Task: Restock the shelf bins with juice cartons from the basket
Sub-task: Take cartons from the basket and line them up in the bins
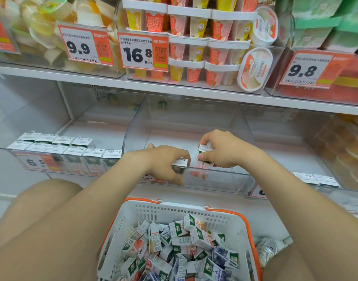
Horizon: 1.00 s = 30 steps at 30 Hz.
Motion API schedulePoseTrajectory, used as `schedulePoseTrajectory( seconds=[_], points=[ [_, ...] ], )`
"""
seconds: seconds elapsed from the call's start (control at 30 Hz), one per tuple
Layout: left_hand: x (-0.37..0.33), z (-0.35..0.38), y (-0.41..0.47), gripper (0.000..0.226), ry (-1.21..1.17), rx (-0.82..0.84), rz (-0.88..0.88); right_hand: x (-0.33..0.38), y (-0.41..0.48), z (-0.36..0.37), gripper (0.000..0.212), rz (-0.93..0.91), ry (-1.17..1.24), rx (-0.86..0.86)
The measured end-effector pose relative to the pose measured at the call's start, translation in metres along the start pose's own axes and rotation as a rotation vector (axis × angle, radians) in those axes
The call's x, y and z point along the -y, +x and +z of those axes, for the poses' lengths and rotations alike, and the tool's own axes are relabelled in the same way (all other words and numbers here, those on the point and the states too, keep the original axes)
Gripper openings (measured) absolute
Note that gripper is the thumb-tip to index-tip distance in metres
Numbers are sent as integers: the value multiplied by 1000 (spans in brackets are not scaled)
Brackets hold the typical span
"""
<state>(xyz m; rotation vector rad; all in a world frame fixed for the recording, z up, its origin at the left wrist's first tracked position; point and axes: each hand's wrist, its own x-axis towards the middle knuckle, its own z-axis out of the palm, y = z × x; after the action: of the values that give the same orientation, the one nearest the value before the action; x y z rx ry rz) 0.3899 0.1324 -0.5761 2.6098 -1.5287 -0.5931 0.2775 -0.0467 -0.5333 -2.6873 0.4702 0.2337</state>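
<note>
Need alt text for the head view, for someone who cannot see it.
A person's left hand and right hand each hold a juice carton at the front of the clear middle bin. The left bin holds two rows of cartons; a white basket with orange handles, full of cartons, sits below.

Three orange-and-white price tags face you on the upper shelf (52, 77). The left price tag (85, 47) reads 9.9. The middle price tag (142, 51) reads 16.8, with 元 and 500g in small print, a QR code, and two lines of Chinese characters too fine to read surely. The right price tag (309, 71) reads 9.8. The dessert cups (200, 27) beside the middle tag bear a circled 6. On the lower left bin (72, 172), a tag (38, 162) shows 6 and part of a 5. Print on the juice cartons (196, 238) in the basket (174, 211) is too small to read.
</note>
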Motion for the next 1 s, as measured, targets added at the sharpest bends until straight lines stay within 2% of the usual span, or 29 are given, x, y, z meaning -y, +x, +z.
schedulePoseTrajectory(
  seconds=[0.2, 0.3, 0.4, 0.5, 0.57, 0.67, 0.8, 0.9, 1.0],
  points=[
    [4, -4, 3, 45, 6, -1, 9, -2, -1, 0, 24, -6, -31, -40],
    [4, -1, 7, 53, -49, 16, -7, -2, -2, -1, 21, -16, -25, -45],
    [7, 1, 8, 72, 0, 10, -9, 1, -8, -5, 26, -62, -21, -80],
    [11, 0, 1, 67, -20, -10, -42, 7, -14, -8, 37, -107, -31, -173],
    [12, -2, -8, 70, -56, -67, -62, 13, -17, -6, 36, -138, -36, -271],
    [11, -10, -30, 77, -169, -262, -22, 27, -20, 1, 39, -227, -100, -446],
    [13, -29, -68, 62, -437, -547, 99, 52, -22, 13, 42, -391, 56, -639],
    [22, -41, -90, 46, -524, -551, 112, 72, -24, 27, 42, -495, 154, -683],
    [42, -47, -108, 40, -552, -535, 91, 94, -22, 40, 41, -556, 262, -628]
  ],
)
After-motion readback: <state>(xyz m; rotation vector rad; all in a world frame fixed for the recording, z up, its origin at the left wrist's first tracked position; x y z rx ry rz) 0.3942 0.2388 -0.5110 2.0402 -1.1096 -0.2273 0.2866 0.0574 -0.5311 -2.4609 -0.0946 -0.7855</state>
